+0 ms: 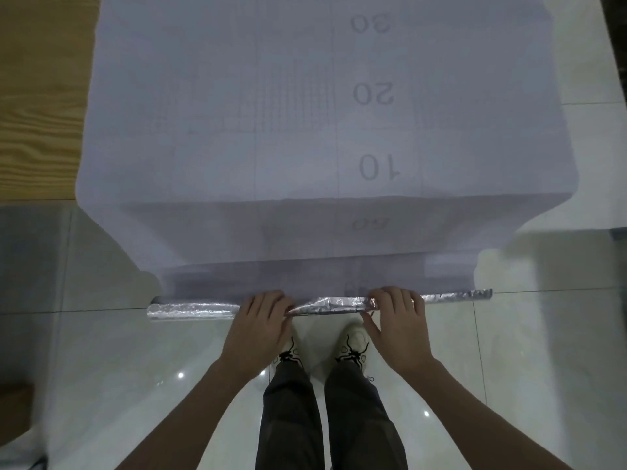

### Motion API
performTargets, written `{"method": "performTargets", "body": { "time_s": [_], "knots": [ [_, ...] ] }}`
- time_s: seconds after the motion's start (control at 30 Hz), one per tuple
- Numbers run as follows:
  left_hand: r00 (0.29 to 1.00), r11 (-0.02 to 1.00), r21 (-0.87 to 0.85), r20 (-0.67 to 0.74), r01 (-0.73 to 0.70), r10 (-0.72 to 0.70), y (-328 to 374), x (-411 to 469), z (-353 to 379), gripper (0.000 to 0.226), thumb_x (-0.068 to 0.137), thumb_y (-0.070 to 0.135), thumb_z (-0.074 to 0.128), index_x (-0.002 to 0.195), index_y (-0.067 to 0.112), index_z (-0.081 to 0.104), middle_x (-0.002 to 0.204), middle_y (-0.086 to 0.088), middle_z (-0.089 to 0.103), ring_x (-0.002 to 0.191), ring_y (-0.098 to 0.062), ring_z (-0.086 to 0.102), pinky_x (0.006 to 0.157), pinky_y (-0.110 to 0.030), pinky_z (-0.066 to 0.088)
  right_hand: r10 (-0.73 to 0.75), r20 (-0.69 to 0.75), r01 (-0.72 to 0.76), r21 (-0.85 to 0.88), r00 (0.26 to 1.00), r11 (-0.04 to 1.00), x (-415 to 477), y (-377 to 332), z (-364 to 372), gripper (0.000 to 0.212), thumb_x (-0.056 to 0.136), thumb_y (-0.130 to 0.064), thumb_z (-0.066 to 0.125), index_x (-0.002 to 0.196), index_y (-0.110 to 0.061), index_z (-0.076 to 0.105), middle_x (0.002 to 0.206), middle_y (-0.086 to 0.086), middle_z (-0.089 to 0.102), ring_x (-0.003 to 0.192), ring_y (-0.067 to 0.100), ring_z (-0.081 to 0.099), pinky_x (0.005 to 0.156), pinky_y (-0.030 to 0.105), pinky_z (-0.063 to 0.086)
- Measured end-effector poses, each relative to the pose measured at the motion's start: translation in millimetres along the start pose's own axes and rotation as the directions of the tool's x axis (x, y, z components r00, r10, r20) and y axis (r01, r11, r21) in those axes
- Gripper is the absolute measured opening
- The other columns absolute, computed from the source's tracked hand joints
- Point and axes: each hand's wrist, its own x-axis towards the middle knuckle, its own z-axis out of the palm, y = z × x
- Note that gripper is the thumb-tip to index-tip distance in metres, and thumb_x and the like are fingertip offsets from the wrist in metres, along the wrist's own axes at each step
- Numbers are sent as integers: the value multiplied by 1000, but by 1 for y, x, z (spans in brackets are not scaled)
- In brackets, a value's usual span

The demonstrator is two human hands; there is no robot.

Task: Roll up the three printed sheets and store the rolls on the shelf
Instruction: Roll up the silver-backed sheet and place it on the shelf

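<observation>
Hanging over the near edge of a wood-grain tabletop (34, 113), the printed sheet (271, 130) is lying flat on the surface farther out and dropping toward the person in a loose drape. Its lower end is winding into a roll (196, 308), which is sitting in mid-air below the table edge and above the tiled floor (543, 334).

Orientation: the roll's long axis is running left to right across the view, roughly parallel to the table edge. Its right end is sitting slightly higher than its left end. The unrolled length of the sheet is running away from the person, at right angles to the roll. The roll's outer face is looking silvery and crinkled, and it is creasing between the two hands.

Markings: a faint grid and the large numerals 10, 20 and 30 are showing on the sheet, upside down from this side, with 10 nearest the table edge. A further numeral on the hanging part is too dim to read with confidence.

Hands: the left hand (263, 320) is grasping the roll near its middle, fingers lying over the top. The right hand (397, 320) is grasping it just to the right, fingers curling over the top and the thumb reaching underneath. The two hands are near each other but apart.

Other: the person is standing close to the hanging sheet, with pale shoes (353, 347) with dark laces showing on the floor below the roll.
</observation>
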Motion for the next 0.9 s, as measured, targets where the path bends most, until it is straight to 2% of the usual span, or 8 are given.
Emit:
{"method": "performTargets", "body": {
  "time_s": [0.07, 0.23, 0.37, 0.43, 0.53, 0.63, 0.73, 0.9],
  "knots": [
    [999, 1000, 28, -48, -9, 11, 1, -8, -1, 12, 95, 19, 52, 104, 12, 58, 102, -10, 65, 89, -27, 62, 84, -37, 44, -18, 4, 17, 31, 1000, 999, -10, 2, -5, 26, 94, -37, 60, 106, -14, 62, 101, 3, 66, 95, 23, 60, 91, 38, 40],
    [994, 989, 140, -105, 35, -21, -1, -20, -5, 6, 90, 16, 57, 88, 15, 52, 86, -8, 59, 70, -28, 57, 69, -36, 37, -76, -31, 76, 11, 997, 997, -35, 9, -14, 14, 95, -26, 61, 94, -14, 68, 97, 2, 68, 92, 23, 63, 87, 39, 41],
    [997, 999, -23, -73, 24, -26, 0, -35, -10, 20, 97, 34, 55, 96, 14, 55, 93, -8, 65, 83, -25, 59, 77, -34, 41, -59, -31, 59, -2, 998, 998, -42, 9, -16, 14, 96, -21, 55, 95, -16, 68, 96, 2, 69, 89, 22, 63, 89, 37, 37],
    [998, 1000, -18, -65, -10, 9, 0, -41, -13, 21, 102, 34, 48, 100, 14, 56, 95, -9, 67, 84, -26, 62, 78, -34, 42, -99, -38, 99, -7, 994, 995, -42, 12, -18, 10, 92, -13, 58, 99, -18, 63, 97, 1, 69, 90, 21, 61, 89, 36, 36],
    [999, 995, 94, -50, 19, -14, -8, -48, -18, 20, 98, 36, 56, 101, 16, 56, 91, -7, 67, 78, -28, 63, 71, -39, 45, -155, -44, 155, 0, 987, 988, -42, 16, -18, 33, 82, -3, 69, 106, -20, 56, 97, 0, 69, 91, 19, 56, 88, 38, 38],
    [999, 989, 141, -16, 34, -32, -18, -54, -22, 27, 99, 45, 53, 99, 18, 57, 86, -5, 64, 73, -27, 60, 67, -39, 44, -181, -31, 181, -3, 983, 983, -43, 19, -17, 27, 88, -9, 69, 109, -20, 56, 94, 0, 68, 85, 21, 60, 84, 39, 40],
    [999, 995, 93, 7, -46, 46, -25, -55, -26, 25, 99, 45, 53, 100, 20, 54, 86, -5, 62, 72, -26, 58, 66, -36, 43, -228, -2, 228, 11, 974, 974, -44, 23, -20, 17, 95, -18, 61, 111, -19, 56, 91, 1, 66, 81, 23, 61, 80, 38, 41],
    [997, 997, 34, 5, -73, 73, -34, -55, -28, 23, 99, 39, 52, 101, 16, 56, 90, -6, 66, 77, -27, 64, 74, -33, 40, -316, 81, 312, 56, 945, 948, -43, 32, -27, 22, 93, -30, 67, 110, -18, 60, 92, 3, 62, 83, 23, 58, 75, 37, 42]
  ]
}}
